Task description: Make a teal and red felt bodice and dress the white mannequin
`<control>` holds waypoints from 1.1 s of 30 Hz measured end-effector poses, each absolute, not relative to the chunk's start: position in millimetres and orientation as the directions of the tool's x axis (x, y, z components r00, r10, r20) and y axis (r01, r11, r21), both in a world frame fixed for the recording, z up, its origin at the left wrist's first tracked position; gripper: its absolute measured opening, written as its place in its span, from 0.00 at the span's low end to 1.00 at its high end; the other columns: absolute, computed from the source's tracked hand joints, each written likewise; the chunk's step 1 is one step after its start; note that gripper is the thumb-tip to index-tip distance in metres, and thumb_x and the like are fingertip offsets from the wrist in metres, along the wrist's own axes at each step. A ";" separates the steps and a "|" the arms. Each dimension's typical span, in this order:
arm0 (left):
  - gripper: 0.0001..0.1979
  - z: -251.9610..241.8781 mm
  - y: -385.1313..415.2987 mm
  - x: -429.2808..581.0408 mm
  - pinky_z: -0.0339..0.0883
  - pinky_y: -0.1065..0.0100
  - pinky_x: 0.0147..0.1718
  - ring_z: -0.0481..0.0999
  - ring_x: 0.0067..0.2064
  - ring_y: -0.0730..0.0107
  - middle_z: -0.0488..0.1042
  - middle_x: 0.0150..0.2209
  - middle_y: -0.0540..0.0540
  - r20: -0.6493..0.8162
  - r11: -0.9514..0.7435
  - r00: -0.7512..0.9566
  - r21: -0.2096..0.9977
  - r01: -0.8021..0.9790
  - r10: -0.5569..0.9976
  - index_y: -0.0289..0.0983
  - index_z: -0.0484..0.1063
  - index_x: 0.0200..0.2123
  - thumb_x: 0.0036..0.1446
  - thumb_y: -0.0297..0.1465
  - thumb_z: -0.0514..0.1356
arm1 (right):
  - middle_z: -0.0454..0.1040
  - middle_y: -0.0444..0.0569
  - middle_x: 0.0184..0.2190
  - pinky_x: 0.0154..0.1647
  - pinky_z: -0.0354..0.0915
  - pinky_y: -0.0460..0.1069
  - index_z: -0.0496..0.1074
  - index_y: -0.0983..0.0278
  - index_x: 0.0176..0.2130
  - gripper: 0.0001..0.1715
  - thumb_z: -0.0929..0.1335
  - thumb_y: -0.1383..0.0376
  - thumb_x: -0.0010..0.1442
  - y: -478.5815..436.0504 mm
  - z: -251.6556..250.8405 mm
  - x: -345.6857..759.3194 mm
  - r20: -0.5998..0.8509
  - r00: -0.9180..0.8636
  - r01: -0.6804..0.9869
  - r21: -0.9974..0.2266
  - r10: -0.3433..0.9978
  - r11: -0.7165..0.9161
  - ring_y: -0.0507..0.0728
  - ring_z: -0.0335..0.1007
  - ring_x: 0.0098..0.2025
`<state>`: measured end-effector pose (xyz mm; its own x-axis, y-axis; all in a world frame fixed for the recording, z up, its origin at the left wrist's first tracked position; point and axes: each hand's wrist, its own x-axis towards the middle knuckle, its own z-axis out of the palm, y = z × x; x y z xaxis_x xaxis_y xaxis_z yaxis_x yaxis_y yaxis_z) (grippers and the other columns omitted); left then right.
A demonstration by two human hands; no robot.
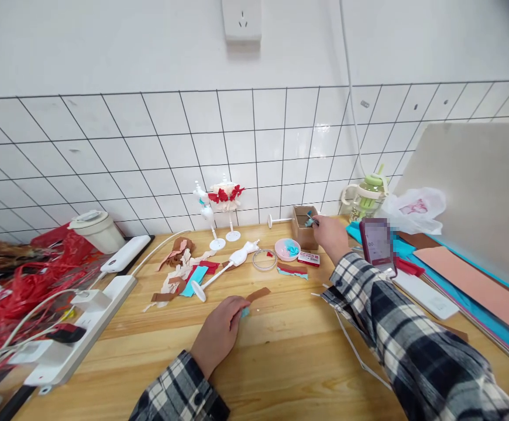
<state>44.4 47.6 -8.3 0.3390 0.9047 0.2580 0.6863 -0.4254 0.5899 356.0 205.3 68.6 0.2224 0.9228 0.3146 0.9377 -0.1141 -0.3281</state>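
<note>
- Paper strip [258, 294], brown, lies in the middle of the table [289, 362]; our left hand [222, 330] has its fingers closed on the near end, over a blue scrap [244, 313], probably to pin both flat.
- Our right hand [331, 237] pinches a thin dark tool [315, 221] at the cardboard box [302, 237] by the table's back edge, we judge to pick small bits there.
- Pink dish [286, 249] sits just beside the box, handy.

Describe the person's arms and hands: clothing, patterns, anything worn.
Both arms wear long plaid shirt sleeves, dark checked with white and grey: left sleeve, right sleeve. The left hand and right hand are bare: no gloves, and no ring or watch shows.
</note>
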 end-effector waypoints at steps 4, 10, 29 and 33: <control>0.11 -11.9 52.5 43.9 0.68 0.56 0.52 0.74 0.51 0.61 0.75 0.49 0.44 0.304 -0.350 0.182 0.705 0.617 0.935 0.41 0.74 0.42 0.62 0.33 0.52 | 0.76 0.58 0.47 0.43 0.61 0.52 0.69 0.63 0.56 0.24 0.62 0.66 0.61 205.2 55.5 360.7 0.292 0.218 0.930 -0.351 0.931 -0.108 0.63 0.72 0.46; 0.18 -15.6 59.9 42.8 0.71 0.56 0.49 0.78 0.47 0.58 0.78 0.45 0.41 0.110 -0.086 -0.099 0.973 0.216 0.989 0.37 0.72 0.42 0.52 0.43 0.62 | 0.75 0.58 0.47 0.45 0.62 0.51 0.61 0.66 0.62 0.30 0.61 0.66 0.61 180.0 63.5 343.1 0.409 0.239 0.856 -0.516 0.880 0.007 0.61 0.71 0.47; 0.19 -7.1 43.4 70.1 0.70 0.55 0.49 0.78 0.48 0.56 0.79 0.45 0.42 -0.111 0.112 0.132 0.994 0.001 0.985 0.38 0.70 0.44 0.51 0.41 0.64 | 0.63 0.39 0.19 0.24 0.50 0.45 0.76 0.62 0.33 0.09 0.69 0.59 0.54 52.8 -6.3 230.8 0.007 -0.305 0.492 -0.855 0.952 0.164 0.49 0.57 0.23; 0.18 -11.4 44.5 67.4 0.69 0.56 0.51 0.76 0.51 0.56 0.77 0.47 0.41 -0.079 0.072 0.110 0.995 0.070 0.991 0.37 0.70 0.44 0.53 0.41 0.63 | 0.63 0.39 0.19 0.24 0.51 0.44 0.74 0.63 0.31 0.07 0.69 0.61 0.53 57.9 -11.8 240.9 -0.016 -0.345 0.461 -0.874 0.939 0.154 0.49 0.58 0.23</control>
